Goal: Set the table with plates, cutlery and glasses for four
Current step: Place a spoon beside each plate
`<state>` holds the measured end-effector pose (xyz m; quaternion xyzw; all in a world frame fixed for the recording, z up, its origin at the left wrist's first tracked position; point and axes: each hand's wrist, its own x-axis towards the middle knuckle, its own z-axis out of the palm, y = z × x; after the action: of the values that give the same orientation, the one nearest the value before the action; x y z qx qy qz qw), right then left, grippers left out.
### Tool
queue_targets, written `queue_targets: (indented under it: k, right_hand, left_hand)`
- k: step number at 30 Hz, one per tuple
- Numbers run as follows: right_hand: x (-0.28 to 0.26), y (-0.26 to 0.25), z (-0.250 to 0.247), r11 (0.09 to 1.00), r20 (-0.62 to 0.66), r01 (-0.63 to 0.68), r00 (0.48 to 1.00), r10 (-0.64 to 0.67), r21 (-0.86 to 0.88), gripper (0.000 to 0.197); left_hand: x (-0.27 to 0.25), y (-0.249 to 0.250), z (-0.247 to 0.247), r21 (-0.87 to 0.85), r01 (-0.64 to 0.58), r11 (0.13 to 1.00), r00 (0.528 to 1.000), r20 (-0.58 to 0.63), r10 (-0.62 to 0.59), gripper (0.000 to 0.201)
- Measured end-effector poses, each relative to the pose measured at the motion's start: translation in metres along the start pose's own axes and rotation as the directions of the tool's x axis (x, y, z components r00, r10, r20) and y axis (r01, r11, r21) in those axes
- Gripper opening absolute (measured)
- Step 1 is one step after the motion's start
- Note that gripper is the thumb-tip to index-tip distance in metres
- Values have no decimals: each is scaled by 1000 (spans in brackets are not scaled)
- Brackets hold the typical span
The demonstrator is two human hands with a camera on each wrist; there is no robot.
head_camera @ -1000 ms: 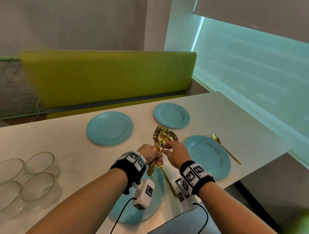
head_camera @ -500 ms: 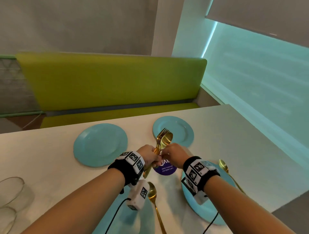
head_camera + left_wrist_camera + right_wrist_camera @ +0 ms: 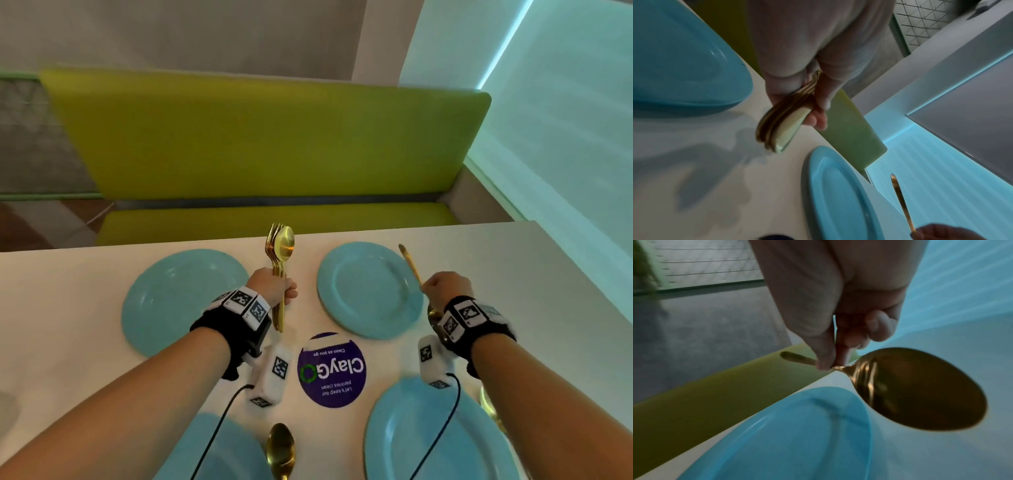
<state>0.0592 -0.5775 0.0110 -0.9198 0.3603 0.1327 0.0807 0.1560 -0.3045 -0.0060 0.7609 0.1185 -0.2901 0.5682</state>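
My left hand [image 3: 276, 289] grips a bundle of gold forks and a spoon [image 3: 281, 251], held upright between the two far blue plates [image 3: 181, 301] [image 3: 363, 294]. In the left wrist view the fingers [image 3: 818, 105] wrap the bundle's handles [image 3: 777, 128]. My right hand [image 3: 445, 286] pinches a single gold spoon [image 3: 409, 263] at its neck, over the right rim of the far right plate. The right wrist view shows this spoon's bowl [image 3: 920, 391] close to the camera and the plate [image 3: 797, 434] below it. Two near plates [image 3: 219, 448] [image 3: 435, 435] lie by my forearms.
A gold spoon [image 3: 281, 448] lies on the white table [image 3: 68, 342] between the near plates, and more gold cutlery [image 3: 489, 407] lies right of the near right plate. A purple round sticker [image 3: 331, 370] marks the table's middle. A green bench [image 3: 267, 144] runs along the far edge.
My right hand has drawn one spoon out of the bundle and carried it right, beside the far right plate. The left hand keeps the bundle. The view has shifted forward; the glasses have left it.
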Motion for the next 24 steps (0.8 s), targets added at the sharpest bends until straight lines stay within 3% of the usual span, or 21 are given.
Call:
queue_targets:
  k: [7,16,19,24]
  right_hand:
    - [38,16,18,973,130,-232,965,228,15,27]
    - [52,10,25,949,152,-280,954,259,141,31]
    - [53,9,30,946,119,-276,959,258,171,12]
    - [72,5,37,924,41,-286,958,285,254,28]
  left_hand:
    - [18,5,16,-71,21,997,1000,-5,-22,22]
    - [31,8,35,-77,48,996,999,10,-47,21]
    - [36,6,38,-88,65,994,998,11,-64,22]
    - [39,5,39,-97,60,994,998,1,-60,22]
